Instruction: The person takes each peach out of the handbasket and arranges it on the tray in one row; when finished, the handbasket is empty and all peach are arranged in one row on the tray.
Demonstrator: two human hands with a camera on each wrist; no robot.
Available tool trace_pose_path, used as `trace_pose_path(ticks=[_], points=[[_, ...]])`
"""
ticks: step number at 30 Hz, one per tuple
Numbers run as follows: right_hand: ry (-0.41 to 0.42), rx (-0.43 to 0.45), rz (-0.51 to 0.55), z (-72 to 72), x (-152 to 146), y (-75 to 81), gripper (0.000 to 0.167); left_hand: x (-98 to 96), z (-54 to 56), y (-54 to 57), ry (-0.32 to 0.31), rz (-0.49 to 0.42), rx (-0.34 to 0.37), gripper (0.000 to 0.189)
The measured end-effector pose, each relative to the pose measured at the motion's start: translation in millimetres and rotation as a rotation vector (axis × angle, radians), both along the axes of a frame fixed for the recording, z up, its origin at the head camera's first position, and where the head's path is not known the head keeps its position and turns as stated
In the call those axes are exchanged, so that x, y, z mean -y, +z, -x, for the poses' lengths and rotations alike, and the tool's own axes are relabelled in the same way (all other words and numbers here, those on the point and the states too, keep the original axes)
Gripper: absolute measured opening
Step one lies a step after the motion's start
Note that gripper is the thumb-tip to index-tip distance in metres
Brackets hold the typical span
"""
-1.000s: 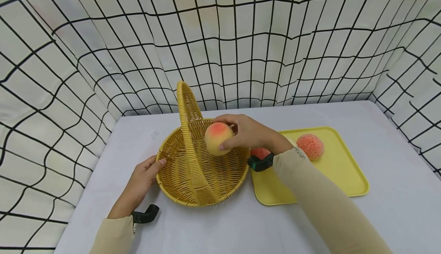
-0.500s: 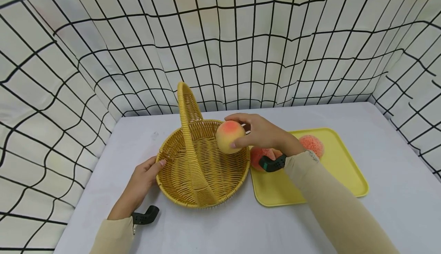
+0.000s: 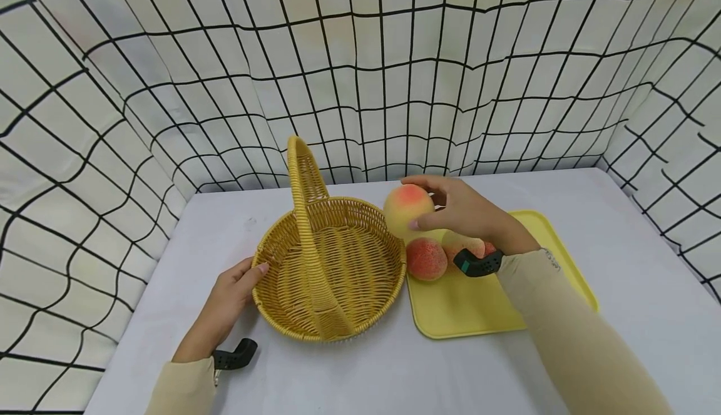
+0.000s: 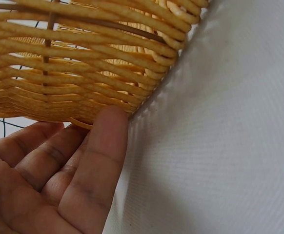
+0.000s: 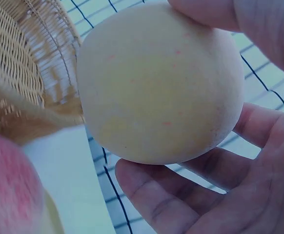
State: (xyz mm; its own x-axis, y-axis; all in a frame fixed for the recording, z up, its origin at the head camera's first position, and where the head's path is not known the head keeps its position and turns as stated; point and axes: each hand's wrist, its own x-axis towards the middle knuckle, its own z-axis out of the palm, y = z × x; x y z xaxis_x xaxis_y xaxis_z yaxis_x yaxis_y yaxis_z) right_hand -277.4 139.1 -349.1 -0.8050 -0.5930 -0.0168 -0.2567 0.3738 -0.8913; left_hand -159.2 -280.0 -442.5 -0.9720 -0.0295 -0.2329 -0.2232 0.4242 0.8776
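In the head view my right hand (image 3: 464, 211) holds a pale yellow peach (image 3: 408, 211) with a red top, thumb and fingers around it. The peach is raised at the right rim of the wicker basket (image 3: 352, 277), above the tray's near-left corner area. The right wrist view shows the same peach (image 5: 161, 87) large between thumb and fingers, with the basket (image 5: 15, 53) beside it. My left hand (image 3: 228, 296) holds the basket's left rim; in the left wrist view its thumb (image 4: 108, 141) presses the woven wall (image 4: 83, 73). Inside the basket I see only bare weave.
A yellow tray (image 3: 467, 315) lies right of the basket. A red peach (image 3: 426, 258) and a paler peach (image 3: 459, 244) rest on it, and more red fruit is partly hidden by my right wrist. The basket's tall handle (image 3: 306, 215) arches up. Black netting (image 3: 360, 89) encloses the table.
My right hand has carried the peach rightward and up, from over the basket's inside to its right rim by the tray. The left hand keeps its place on the basket.
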Motion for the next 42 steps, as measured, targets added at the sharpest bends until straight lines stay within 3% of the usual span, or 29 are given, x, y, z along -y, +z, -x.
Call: trace_pose_path(ticks=[21,42], points=[[-0.249,-0.015,-0.041,-7.9,-84,3.9,0.064,2.0,-1.2,-1.7,-0.002,-0.017,-0.010,0.064],[-0.382,-0.019,-0.079,-17.9,-148,-13.5,0.066,-0.4,0.8,-0.9,0.001,-0.012,0.004,0.064]])
